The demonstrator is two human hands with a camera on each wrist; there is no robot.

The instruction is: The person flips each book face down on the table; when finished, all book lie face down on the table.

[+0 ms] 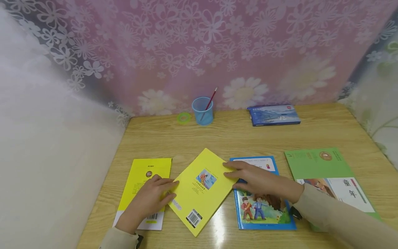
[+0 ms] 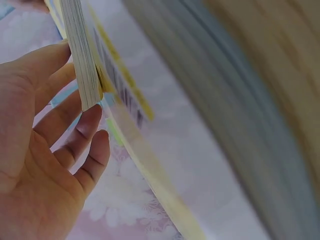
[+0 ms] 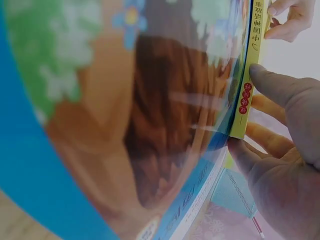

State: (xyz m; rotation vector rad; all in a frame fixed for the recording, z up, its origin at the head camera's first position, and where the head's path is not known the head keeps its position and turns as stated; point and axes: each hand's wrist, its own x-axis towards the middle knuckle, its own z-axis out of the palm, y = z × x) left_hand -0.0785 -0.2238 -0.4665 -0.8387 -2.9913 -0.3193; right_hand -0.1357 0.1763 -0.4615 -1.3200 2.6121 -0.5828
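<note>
Blue-bordered book (image 3: pixel 165 100) nearest, right wrist view alone showing lettered spine (image 3: pixel 246 82) of angled yellow book (image 1: pixel 200 195), grip of left hand (image 1: pixel 146 199) and right hand (image 1: pixel 261 180) clamped on it

Yellow book (image 1: pixel 202 200) observed closed, barcoded cover up, held between the left hand (image 1: pixel 150 195) and right hand (image 1: pixel 256 180). It is turned askew, one corner pointed beyond the hands. A small coloured picture (image 1: pixel 206 179) is printed between them; the barcode (image 1: pixel 194 218) is placed nearer the wearer. Page edges (image 2: pixel 82 60) are gripped by the left hand, the lettered spine (image 3: pixel 245 92) by the right.
</note>
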